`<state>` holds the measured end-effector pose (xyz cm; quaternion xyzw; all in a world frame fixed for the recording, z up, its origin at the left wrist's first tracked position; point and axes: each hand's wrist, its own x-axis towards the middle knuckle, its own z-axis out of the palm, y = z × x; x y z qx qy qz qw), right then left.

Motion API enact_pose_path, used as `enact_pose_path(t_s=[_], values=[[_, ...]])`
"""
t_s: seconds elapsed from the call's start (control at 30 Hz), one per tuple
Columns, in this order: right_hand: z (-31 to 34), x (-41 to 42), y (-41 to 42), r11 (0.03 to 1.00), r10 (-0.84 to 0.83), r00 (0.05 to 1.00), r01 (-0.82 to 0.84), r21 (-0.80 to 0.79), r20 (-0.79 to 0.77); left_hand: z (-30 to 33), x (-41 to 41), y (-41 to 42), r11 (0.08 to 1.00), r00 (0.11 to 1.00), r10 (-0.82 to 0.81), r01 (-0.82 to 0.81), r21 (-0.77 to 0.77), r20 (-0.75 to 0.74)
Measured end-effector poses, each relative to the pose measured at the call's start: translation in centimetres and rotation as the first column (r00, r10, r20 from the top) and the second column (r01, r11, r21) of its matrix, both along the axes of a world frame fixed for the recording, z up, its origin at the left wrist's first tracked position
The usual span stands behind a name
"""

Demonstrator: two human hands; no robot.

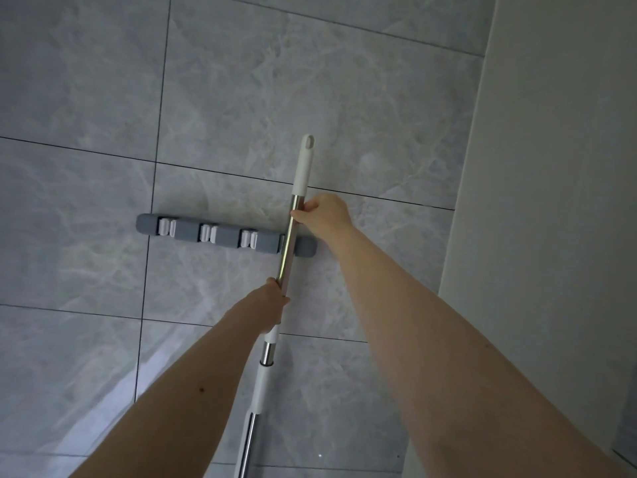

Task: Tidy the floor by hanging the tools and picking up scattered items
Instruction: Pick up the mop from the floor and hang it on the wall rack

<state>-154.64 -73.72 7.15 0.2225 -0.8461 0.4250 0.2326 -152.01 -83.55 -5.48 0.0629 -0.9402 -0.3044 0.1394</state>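
Mop handle (289, 232) held upright against the tiled wall (103, 98), crossing the grey rack (186, 232) at its right end, white cap with the hanging hole well above the rack's top edge. Right hand (322, 213) wrapped on the steel tube just above the rack, fingers (299, 215) clamped round it; left hand (274, 296) gripping the tube just below the rack's lower edge, likewise curled tight. Three white clips (249, 238) along the rack standing free to the left; whether a fourth sits behind the tube cannot be told. Probably light and stiff, being a thin polished telescopic tube, and likely slippery under bare skin. Best held as now, on either side of the rack, so a straight push toward the wall lands square. Plastic collar lower down perhaps a surer, less slick grip. Mop head out of sight below.
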Motion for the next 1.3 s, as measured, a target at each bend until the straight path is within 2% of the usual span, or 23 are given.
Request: enact_pose_path(t_s=[0.17,0.43,0.5,0.6,0.67,0.77,0.93,1.07,1.13,1.23,1.3], values=[[-0.2,-1.0,-0.2,0.999,-0.010,1.000,0.010,0.035,0.001,0.1,-0.9,0.1,0.999,0.999,0.035,-0.035,-0.011,0.014],[-0.6,-1.2,-0.7,0.998,-0.055,0.998,0.055,-0.030,0.005,0.3,-1.7,-0.3,0.999,0.999,-0.029,0.028,0.016,0.017],[-0.5,-1.4,-1.0,0.998,-0.069,0.998,0.069,-0.016,0.009,0.6,-2.1,-0.1,1.000,0.999,0.002,-0.002,-0.005,0.048],[-1.4,-2.2,-1.6,0.982,-0.174,0.983,0.178,0.062,-0.065,0.9,-2.8,0.1,0.996,0.995,0.073,-0.076,0.042,0.072],[-1.8,-2.5,-2.0,0.976,-0.203,0.973,0.210,0.058,-0.107,1.0,-3.3,-0.3,0.998,0.997,0.045,-0.048,0.040,0.067],[-1.5,-2.5,-1.9,0.976,-0.202,0.975,0.209,0.065,-0.090,0.7,-3.3,-0.9,0.998,0.998,-0.021,0.017,0.061,0.068],[-2.0,-1.9,-2.1,0.972,-0.233,0.970,0.235,0.026,-0.075,0.6,-3.4,-0.9,0.997,0.999,-0.006,0.003,0.083,0.036],[-3.0,-0.7,-2.4,0.953,-0.275,0.957,0.283,0.106,-0.089,-0.3,-2.3,0.0,0.998,0.997,0.061,-0.062,-0.008,-0.050],[-3.7,-0.4,-2.0,0.952,-0.283,0.955,0.291,0.093,-0.093,-1.0,-1.7,-0.1,0.995,0.994,0.094,-0.096,-0.033,-0.055],[-3.6,0.9,-2.0,0.940,-0.311,0.931,0.331,0.084,-0.191,-1.8,-0.1,-1.4,0.980,0.985,0.161,-0.168,-0.107,-0.069],[-3.7,2.3,-2.5,0.962,-0.227,0.940,0.258,0.093,-0.255,-2.1,2.4,-2.4,0.960,0.967,0.248,-0.254,-0.119,-0.061]])
